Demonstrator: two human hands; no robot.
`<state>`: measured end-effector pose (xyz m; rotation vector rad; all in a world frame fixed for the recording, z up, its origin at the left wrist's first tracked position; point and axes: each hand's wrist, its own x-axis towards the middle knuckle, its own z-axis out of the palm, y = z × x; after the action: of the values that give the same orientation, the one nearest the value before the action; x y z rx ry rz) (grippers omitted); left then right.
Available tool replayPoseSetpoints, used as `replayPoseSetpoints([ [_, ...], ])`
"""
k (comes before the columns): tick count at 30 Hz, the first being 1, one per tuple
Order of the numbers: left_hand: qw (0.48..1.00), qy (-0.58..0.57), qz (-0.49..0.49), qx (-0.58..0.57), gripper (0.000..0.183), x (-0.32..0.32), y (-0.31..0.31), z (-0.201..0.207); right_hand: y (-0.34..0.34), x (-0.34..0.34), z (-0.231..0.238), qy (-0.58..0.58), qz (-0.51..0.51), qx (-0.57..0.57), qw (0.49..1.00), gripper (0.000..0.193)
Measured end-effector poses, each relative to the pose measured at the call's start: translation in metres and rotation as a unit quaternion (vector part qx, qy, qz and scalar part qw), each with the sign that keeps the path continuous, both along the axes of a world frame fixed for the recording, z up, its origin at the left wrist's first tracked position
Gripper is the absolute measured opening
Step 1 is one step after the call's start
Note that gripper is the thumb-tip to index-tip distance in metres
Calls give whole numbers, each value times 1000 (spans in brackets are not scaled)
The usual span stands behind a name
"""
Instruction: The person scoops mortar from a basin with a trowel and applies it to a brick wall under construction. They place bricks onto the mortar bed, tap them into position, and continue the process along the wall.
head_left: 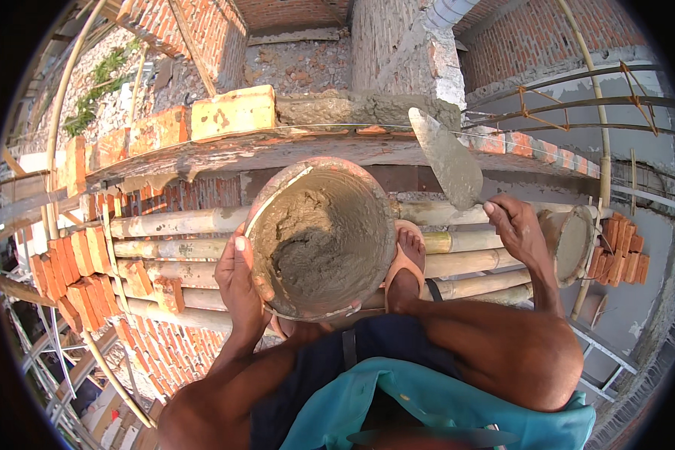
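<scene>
A bucket [369, 196] with mortar [307, 259] in it is tilted toward me between my knees. My left hand [240, 281] is closed on the bucket's left rim, thumb on top. Out to the right, my right hand [514, 225] grips a trowel [448, 161], its handle mostly hidden in the fist. Grey mortar coats the trowel's blade, which points up and away toward the wall. Beyond the bucket runs a brick wall top with a bed of wet mortar [337, 111] on it. An orange brick [232, 111] sits at the left end of that bed.
A thin string line runs along the wall's near edge. I squat on a platform of bamboo poles [180, 221], with gaps between them. Bricks [82, 259] are stacked at the left, others [619, 251] at the right. Another mortar-filled bucket [574, 244] stands beyond my right forearm.
</scene>
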<state>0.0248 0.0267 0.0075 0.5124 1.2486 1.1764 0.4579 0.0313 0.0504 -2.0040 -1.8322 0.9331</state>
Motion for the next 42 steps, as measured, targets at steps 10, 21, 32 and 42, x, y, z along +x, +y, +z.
replayPoseSetpoints([
  [10,1000,10,-10,-6,45,-1,-8,1,190,-78,-32,-210,282,117,929,28],
  [21,1000,-14,-16,-5,46,-5,-4,-2,183,-43,-6,-313,288,59,903,32],
  [32,999,-29,-23,4,46,1,2,9,142,12,28,-387,243,70,886,24],
  [42,999,-46,-26,14,48,1,3,10,123,21,48,-444,238,48,862,23],
])
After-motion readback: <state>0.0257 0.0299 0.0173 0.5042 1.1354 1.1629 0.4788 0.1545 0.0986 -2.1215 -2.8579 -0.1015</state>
